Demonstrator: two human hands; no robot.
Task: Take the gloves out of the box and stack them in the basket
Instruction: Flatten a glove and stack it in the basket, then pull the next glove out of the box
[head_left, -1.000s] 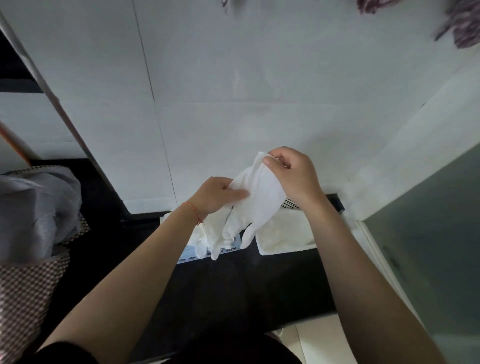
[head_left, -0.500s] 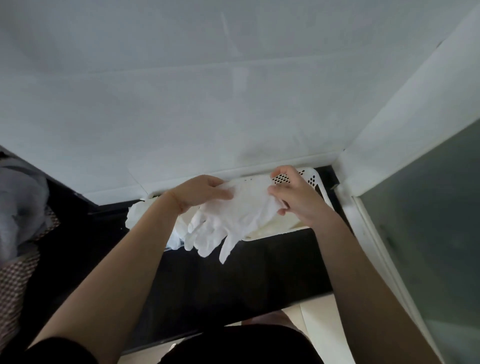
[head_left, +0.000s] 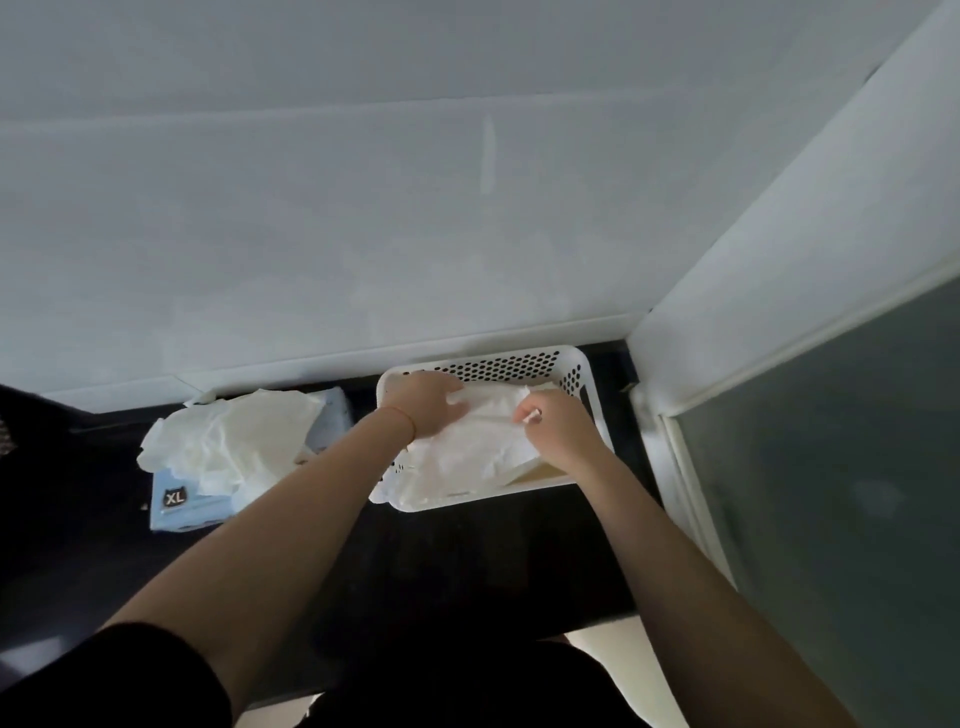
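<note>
This looks like a room in a home, perhaps a utility corner or bathroom edge, though the exact room cannot be told. A plain white wall meets a narrow dark counter, and a frosted glass panel in a white frame stands at the right. A light-blue box marked XL and a white perforated plastic basket sit on the counter.

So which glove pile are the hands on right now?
The one in the white basket: left hand presses the gloves in the basket, right hand pinches their edge. The gloves spilling from the XL box lie untouched, further left.
</note>
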